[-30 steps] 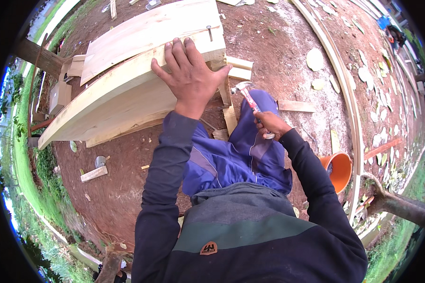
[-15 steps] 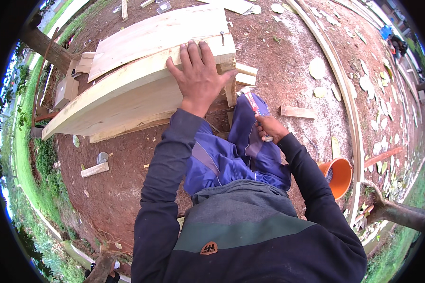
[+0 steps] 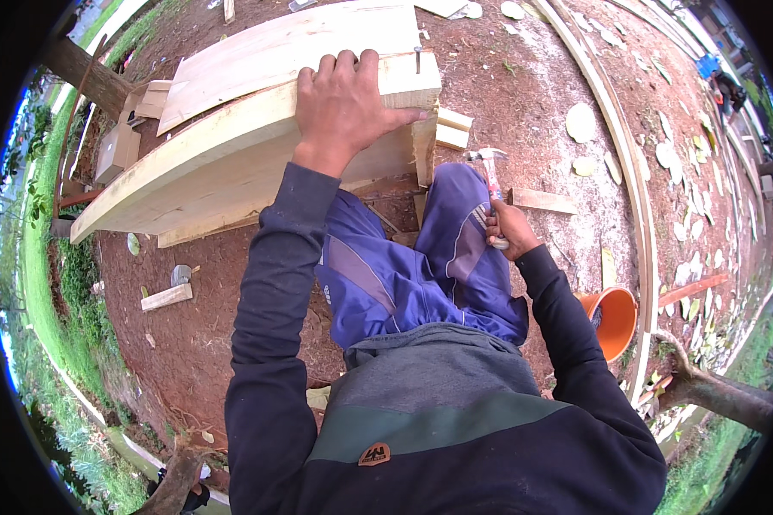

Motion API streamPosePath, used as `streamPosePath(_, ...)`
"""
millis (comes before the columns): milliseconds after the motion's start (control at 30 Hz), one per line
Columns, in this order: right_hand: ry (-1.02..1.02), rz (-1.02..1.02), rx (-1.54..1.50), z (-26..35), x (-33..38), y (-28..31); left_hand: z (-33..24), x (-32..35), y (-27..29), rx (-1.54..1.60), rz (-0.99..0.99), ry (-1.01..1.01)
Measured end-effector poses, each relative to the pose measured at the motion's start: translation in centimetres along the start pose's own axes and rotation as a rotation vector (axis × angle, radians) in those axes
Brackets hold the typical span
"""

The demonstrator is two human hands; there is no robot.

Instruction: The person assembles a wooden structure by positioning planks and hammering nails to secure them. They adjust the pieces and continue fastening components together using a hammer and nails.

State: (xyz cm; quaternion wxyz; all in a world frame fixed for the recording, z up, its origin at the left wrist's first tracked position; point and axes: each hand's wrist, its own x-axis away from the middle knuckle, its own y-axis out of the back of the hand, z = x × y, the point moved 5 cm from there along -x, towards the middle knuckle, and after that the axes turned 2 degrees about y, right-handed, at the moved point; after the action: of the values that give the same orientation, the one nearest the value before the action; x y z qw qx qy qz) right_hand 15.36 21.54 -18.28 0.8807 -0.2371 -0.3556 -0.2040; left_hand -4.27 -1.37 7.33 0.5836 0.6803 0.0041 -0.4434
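Note:
A pale wooden board (image 3: pixel 189 142) stands on edge as part of a box-like frame in front of me. My left hand (image 3: pixel 342 112) grips its upper edge, fingers bent over the top and thumb stretched to the right along the near face. A nail (image 3: pixel 418 60) stands partly sunk in that edge, close to the right corner and just right of my fingers. My right hand (image 3: pixel 508 228) is closed around the handle of a claw hammer (image 3: pixel 492 176). The hammer is beside my right knee, its metal head up, apart from the nail and the board.
An orange bucket (image 3: pixel 617 323) lies tilted by my right elbow. Wood offcuts (image 3: pixel 544 201) are scattered on the reddish dirt. Long timber strips (image 3: pixel 636 189) run along the right, with a tree trunk (image 3: pixel 721 396) behind. Cardboard boxes (image 3: pixel 120 153) are at the left. Another person (image 3: pixel 730 90) is far right.
My left hand has slid left along the board's edge, its fingers now bent over the top. My right hand and the hammer have shifted slightly right, the hammer turning more upright.

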Motion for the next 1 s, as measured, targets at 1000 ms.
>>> streamPosePath(1000, 1.084, -0.154, 0.965, 13.3, 15.3, -7.0, 0.8, -0.6, -0.2, 0.053, 0.281, 0.011)
